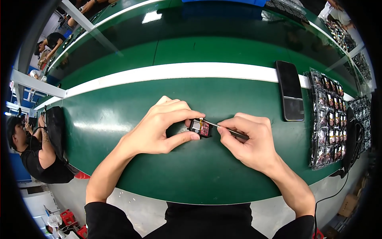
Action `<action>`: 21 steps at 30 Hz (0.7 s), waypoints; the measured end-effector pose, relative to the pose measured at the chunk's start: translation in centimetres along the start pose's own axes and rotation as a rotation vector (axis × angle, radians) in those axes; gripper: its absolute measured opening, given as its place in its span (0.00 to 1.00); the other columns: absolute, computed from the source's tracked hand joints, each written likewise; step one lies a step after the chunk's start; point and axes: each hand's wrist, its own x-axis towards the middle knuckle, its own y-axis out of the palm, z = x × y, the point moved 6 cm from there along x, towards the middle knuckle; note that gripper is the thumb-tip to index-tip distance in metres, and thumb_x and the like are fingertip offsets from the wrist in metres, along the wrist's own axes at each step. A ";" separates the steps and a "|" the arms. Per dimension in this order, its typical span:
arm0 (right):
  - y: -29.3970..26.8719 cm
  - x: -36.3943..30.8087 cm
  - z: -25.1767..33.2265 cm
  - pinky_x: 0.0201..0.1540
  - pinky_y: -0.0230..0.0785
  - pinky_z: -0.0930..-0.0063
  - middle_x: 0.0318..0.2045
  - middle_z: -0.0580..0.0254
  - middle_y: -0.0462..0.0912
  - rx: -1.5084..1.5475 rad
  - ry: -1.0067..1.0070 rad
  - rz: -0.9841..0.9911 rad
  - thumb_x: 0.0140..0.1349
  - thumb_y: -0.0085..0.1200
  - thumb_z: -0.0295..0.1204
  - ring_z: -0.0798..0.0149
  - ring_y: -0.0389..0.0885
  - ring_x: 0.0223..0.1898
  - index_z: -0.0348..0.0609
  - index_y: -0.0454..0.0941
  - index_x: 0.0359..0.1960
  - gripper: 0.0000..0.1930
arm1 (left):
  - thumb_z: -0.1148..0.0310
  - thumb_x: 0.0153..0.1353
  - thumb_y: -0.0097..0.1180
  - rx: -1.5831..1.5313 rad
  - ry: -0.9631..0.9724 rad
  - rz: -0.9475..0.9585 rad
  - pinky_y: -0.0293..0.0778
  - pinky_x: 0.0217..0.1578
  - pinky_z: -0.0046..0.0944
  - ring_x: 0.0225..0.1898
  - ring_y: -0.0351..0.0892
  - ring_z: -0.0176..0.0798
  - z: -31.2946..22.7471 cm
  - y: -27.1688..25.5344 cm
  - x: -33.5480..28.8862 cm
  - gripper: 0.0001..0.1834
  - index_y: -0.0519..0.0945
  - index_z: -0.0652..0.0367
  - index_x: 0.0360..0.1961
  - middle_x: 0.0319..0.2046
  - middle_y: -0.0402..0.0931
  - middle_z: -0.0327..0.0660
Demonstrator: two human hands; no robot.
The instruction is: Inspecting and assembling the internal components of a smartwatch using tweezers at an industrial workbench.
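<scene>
Between the thumb and fingers of my left hand [167,123] is a small black electronic device [201,128], its inside showing a red circuit board and a silvery block. It is held just above or on the green tabletop; I cannot tell which. My right hand [252,139] pinches a thin pair of tweezers [234,132] with a dark grip and a bright, slender tip. That tip reaches the upper edge of the device, close to my left fingertips. Whether it grips any part there is too small to tell.
A black phone [289,91] lies at the right, across the white ledge [175,71]. Beside it stands a clear blister tray [328,119] with rows of similar devices. Black cable [356,135] hangs past the right edge. A person [38,151] sits at the left by a black bag [55,135].
</scene>
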 end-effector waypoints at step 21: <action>0.1 0.0 0.1 0.24 0.71 0.69 0.26 0.58 0.86 0.002 -0.009 -0.012 0.66 0.69 0.20 0.66 0.81 0.21 0.34 0.90 0.39 0.03 | 0.65 0.60 0.81 0.000 0.013 -0.010 0.67 0.54 0.43 0.42 0.82 0.42 0.3 0.1 0.0 0.27 0.91 0.58 0.61 0.40 0.87 0.40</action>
